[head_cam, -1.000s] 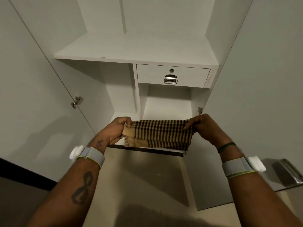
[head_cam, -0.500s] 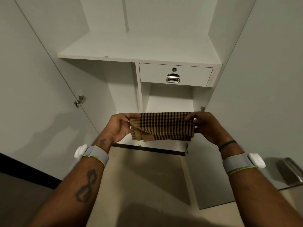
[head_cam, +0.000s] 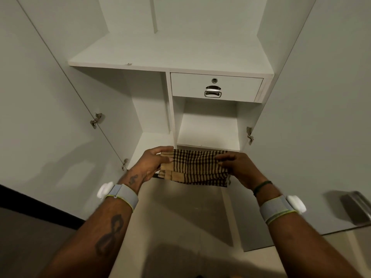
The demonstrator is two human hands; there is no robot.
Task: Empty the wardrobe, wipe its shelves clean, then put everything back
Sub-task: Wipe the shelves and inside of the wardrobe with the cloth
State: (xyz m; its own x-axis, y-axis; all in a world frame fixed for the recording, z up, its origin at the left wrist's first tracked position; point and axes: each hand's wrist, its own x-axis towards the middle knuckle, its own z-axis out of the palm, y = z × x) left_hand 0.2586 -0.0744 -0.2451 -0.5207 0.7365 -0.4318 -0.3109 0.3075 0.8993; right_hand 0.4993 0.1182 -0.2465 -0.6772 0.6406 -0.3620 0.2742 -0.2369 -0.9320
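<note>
Fingers [head_cam: 160,150] of left hand [head_cam: 151,166], right hand [head_cam: 240,168] pinch checked cloth [head_cam: 196,169]; drawer [head_cam: 190,85] closed.

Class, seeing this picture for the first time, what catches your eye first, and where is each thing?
A folded dark-and-tan checked cloth stands out low in the middle, gripped at its ends by the left hand and the right hand. Behind it, the open white wardrobe shows a closed drawer with a metal handle, right of centre.
</note>
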